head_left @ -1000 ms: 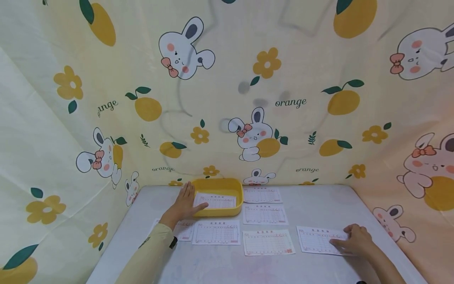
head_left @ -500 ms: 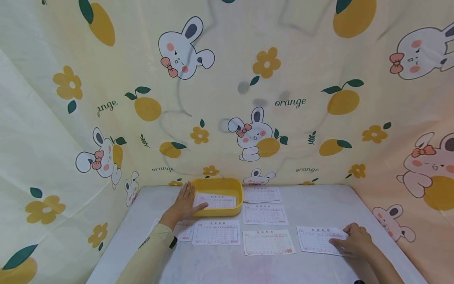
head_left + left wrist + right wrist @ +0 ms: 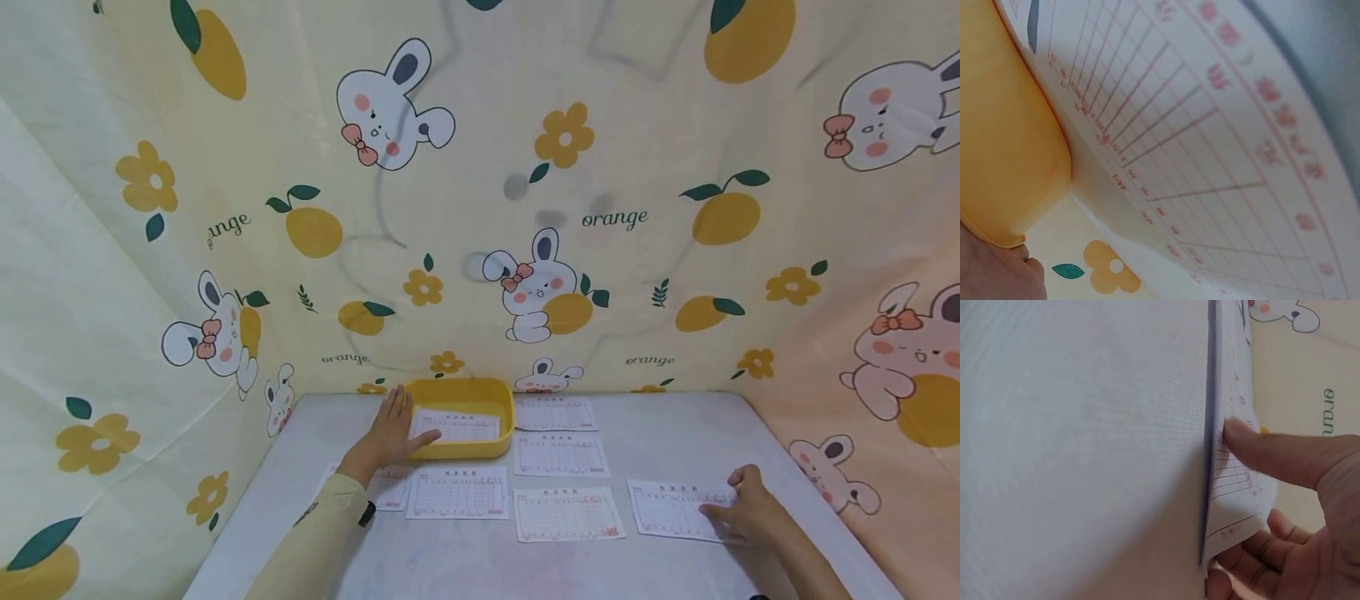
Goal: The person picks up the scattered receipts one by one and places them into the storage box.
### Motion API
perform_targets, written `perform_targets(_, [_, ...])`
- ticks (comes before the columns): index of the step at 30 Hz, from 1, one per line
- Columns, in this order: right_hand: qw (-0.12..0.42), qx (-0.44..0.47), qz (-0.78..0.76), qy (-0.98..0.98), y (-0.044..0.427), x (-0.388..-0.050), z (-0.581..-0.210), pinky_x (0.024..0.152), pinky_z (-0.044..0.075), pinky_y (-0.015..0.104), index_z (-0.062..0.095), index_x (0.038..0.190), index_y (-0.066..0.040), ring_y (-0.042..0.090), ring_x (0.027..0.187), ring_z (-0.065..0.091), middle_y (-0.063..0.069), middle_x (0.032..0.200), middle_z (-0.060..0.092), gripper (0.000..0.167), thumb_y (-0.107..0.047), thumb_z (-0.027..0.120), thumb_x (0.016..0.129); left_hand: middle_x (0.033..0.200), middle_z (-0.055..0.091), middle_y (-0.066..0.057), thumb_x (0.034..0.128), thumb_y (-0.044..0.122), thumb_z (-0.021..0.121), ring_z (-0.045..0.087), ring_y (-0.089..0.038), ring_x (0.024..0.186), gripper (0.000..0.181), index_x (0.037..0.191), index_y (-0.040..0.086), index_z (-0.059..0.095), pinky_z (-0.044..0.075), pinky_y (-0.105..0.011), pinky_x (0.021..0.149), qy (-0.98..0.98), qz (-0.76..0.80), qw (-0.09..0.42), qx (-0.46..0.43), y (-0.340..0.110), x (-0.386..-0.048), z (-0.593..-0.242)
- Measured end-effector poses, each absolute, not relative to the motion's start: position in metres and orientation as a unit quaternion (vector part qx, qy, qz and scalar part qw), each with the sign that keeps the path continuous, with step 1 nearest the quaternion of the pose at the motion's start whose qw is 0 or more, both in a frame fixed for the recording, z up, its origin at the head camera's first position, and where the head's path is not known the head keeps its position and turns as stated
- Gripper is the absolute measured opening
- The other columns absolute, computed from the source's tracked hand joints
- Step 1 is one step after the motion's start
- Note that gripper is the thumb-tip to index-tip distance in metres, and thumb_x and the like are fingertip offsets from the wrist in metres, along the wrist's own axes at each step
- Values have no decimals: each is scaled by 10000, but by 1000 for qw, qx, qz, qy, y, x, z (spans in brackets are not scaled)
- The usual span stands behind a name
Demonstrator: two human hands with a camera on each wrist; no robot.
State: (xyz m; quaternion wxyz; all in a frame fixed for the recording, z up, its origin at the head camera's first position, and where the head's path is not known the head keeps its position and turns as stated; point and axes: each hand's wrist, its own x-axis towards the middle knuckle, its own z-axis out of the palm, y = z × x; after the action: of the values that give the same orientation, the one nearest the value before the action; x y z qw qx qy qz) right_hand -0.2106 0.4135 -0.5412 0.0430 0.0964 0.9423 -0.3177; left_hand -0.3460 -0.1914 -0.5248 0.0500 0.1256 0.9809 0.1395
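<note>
While our left hand (image 3: 386, 437) lies with fingers straight along the side of the yellow tray (image 3: 465, 450) nearest the counter's left edge, its thumb reaching over the front rim, our right hand (image 3: 753, 508) pinches the printed slip (image 3: 671, 508) closest to the right edge of the counter (image 3: 450, 567), thumb on the face and fingers at the short end. The tray sits by the back edge, left of the middle, with a slip inside (image 3: 457, 427). Ahead of it, towards the front edge, lie another slip (image 3: 457, 492) and a partly hidden slip (image 3: 390, 490) beside our left sleeve (image 3: 322, 525). From the right wrist view, the pinched end looks bowed, so pressing harder with the thumb could crease it, and a loose pinch could let it slip free. We cannot tell whether we have one sheet or several; if several, a lower one might stay behind. Dragging it low toward the back left corner could sweep the cream slip (image 3: 567, 514) askew. Leaning on the tray might tilt or slide it, and our sleeve could catch the partly hidden slip if we pull that arm back.
</note>
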Motion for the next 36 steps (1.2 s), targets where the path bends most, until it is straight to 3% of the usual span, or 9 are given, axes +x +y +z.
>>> perform_targets(9, [-15,75,-316,946,421,-212,-537,682,435,352,353,1312,151,294,833,603,244,974,628,567,-41,717,922,1779,-87,-238,968,843,444,-95,-396,1655,1223,1685,-64,43,44,-560,1337,982,128,51,132,-192,-347,-524])
perform_targets(19, [-44,91,-308,946,426,-214,-531,691,433,354,554,1235,135,312,896,629,195,991,683,348,-88,646,983,1777,-76,-255,968,836,457,-69,-416,1655,1226,1682,-77,56,61,-575,1334,981,130,48,135,-193,-346,-523])
perform_targets(26, [-64,105,-308,943,426,-217,-525,676,433,352,598,1227,78,370,937,652,259,1061,704,286,-139,591,1040,1778,-85,-250,967,840,451,-82,-407,1656,1227,1682,-75,56,40,-557,1337,981,130,52,133,-193,-345,-522])
perform_targets(36, [-88,102,-315,939,425,-219,-519,647,444,321,589,1243,53,337,901,636,250,1029,702,271,-159,590,1075,1771,-46,-286,971,833,463,-50,-431,1653,1232,1669,-107,77,52,-566,1335,978,144,43,145,-194,-345,-523])
